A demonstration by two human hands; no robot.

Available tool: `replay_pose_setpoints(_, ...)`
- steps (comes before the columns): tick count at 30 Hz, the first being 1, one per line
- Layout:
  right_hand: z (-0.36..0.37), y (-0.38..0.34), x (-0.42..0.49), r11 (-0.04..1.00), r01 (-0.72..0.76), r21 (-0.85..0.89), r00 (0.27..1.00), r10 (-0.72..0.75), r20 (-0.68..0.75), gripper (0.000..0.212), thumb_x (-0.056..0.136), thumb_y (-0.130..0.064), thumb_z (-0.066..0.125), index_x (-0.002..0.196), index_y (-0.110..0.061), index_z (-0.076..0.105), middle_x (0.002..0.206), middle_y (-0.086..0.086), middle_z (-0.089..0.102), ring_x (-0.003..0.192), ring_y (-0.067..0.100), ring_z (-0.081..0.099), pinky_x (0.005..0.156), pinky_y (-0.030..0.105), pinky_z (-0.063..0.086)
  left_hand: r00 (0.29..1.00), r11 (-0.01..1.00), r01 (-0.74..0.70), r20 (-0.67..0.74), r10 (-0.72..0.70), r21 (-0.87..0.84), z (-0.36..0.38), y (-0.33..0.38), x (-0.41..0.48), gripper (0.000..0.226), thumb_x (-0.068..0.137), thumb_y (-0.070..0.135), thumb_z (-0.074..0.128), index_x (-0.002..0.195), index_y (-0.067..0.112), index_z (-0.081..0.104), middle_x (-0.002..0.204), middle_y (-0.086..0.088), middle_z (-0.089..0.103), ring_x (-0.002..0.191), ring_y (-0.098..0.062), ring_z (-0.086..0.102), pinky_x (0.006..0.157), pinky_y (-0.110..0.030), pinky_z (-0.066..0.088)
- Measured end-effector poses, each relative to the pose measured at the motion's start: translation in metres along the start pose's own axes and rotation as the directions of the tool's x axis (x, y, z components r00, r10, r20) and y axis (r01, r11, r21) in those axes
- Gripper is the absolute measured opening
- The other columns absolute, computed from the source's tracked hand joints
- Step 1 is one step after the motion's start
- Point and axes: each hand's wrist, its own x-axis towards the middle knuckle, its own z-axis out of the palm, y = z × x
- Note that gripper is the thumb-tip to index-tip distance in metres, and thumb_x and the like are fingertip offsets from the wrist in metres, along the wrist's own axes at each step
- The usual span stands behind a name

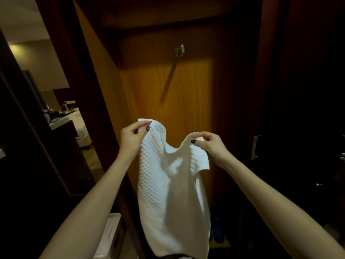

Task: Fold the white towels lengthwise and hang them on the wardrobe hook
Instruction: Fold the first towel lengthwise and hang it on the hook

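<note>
White quilted towel [168, 184] hangs in mid-air before the wardrobe back panel [186, 94], its top edge sagging between two pinch grips. Left hand [131, 136] pinches one upper corner, right hand [210, 143] the other. Metal hook [179, 50] sits on the panel well above.

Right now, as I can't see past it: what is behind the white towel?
Behind the white towel is the wardrobe's wooden panel. What look like blue shoes peek out at its lower right; anything else low behind it is covered.
</note>
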Motion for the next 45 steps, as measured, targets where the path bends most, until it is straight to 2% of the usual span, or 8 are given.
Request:
replay_pose_setpoints(3,0.010,-0.017,0.008,0.991,-0.087,0.104,0.996,0.086,0.010,0.010,0.083,-0.010,0.072,0.090,-0.017,0.069,0.091,0.006,0.065,0.075,0.018,0.060,0.059,0.025,0.045,0.998,1.000,-0.022,0.058,0.022,-0.009,0.021,0.002,-0.012,0.028,0.086,0.005,0.067,0.110,0.019,0.071,0.102,0.010,0.069,0.092,0.011,0.062,0.080,-0.009,0.047)
replay_pose_setpoints(7,0.018,-0.037,0.010,0.956,-0.097,0.279,0.995,0.101,-0.001,0.010,0.083,0.004,0.065,0.085,-0.006,0.068,0.089,0.019,0.066,0.084,0.028,0.063,0.077,0.036,0.053,0.991,0.997,-0.042,0.123,0.050,-0.067,0.049,0.012,-0.025,0.031,0.084,0.009,0.071,0.115,0.011,0.069,0.109,0.007,0.067,0.097,0.013,0.060,0.082,-0.008,0.046)
replay_pose_setpoints(15,-0.006,-0.051,-0.003,0.845,-0.053,0.532,0.994,-0.009,0.113,0.030,0.094,0.007,0.040,0.114,0.013,0.061,0.096,0.015,0.072,0.076,0.015,0.072,0.081,0.031,0.058,0.955,0.986,-0.133,0.252,0.155,-0.100,0.080,0.028,-0.041,0.066,0.071,0.011,0.082,0.128,0.026,0.054,0.118,0.017,0.054,0.114,-0.005,0.053,0.091,-0.019,0.048)
replay_pose_setpoints(19,-0.019,-0.052,-0.014,0.922,0.062,0.383,0.993,-0.097,0.074,0.022,0.094,0.006,0.053,0.113,0.008,0.064,0.104,0.014,0.072,0.098,0.026,0.071,0.081,0.025,0.057,0.979,0.971,-0.151,0.105,0.172,-0.184,0.097,0.036,-0.047,0.033,0.084,0.009,0.071,0.114,0.020,0.065,0.108,0.008,0.062,0.101,-0.006,0.059,0.080,-0.022,0.050)
replay_pose_setpoints(28,-0.035,-0.033,-0.029,0.968,0.221,-0.118,0.960,-0.237,-0.147,0.009,0.091,-0.009,0.066,0.084,-0.005,0.069,0.069,0.006,0.073,0.065,0.020,0.072,0.061,0.025,0.055,0.977,0.929,0.002,0.197,0.077,-0.371,0.094,0.037,-0.033,0.015,0.081,0.003,0.072,0.083,0.018,0.075,0.076,0.011,0.071,0.073,0.001,0.062,0.064,-0.014,0.046)
replay_pose_setpoints(35,-0.047,-0.040,-0.041,0.698,0.404,-0.591,0.822,-0.561,-0.101,0.007,0.086,-0.007,0.065,0.080,-0.009,0.065,0.073,-0.002,0.063,0.066,0.016,0.060,0.061,0.041,0.050,0.940,0.969,-0.020,0.325,0.102,-0.248,0.088,0.025,-0.041,0.023,0.080,0.003,0.074,0.082,0.026,0.071,0.086,0.013,0.069,0.078,0.005,0.061,0.068,-0.012,0.044)
replay_pose_setpoints(41,-0.060,-0.039,-0.052,0.564,0.454,-0.689,0.818,-0.570,0.073,0.001,0.086,-0.004,0.062,0.086,-0.003,0.062,0.104,0.008,0.055,0.109,0.027,0.047,0.089,0.043,0.040,0.916,0.969,0.030,0.395,0.071,-0.244,0.087,0.025,-0.047,0.015,0.080,0.003,0.073,0.079,0.018,0.070,0.077,0.002,0.066,0.070,-0.001,0.058,0.064,-0.015,0.043)
replay_pose_setpoints(45,-0.070,-0.036,-0.065,0.492,0.468,-0.734,0.794,-0.599,0.105,0.003,0.087,-0.004,0.066,0.089,-0.006,0.065,0.088,0.002,0.053,0.092,0.004,0.030,0.081,0.040,0.038,0.934,0.962,0.042,0.352,0.058,-0.270,0.090,0.031,-0.044,0.017,0.079,0.005,0.074,0.072,0.018,0.068,0.071,0.007,0.064,0.064,0.007,0.056,0.061,-0.009,0.043)
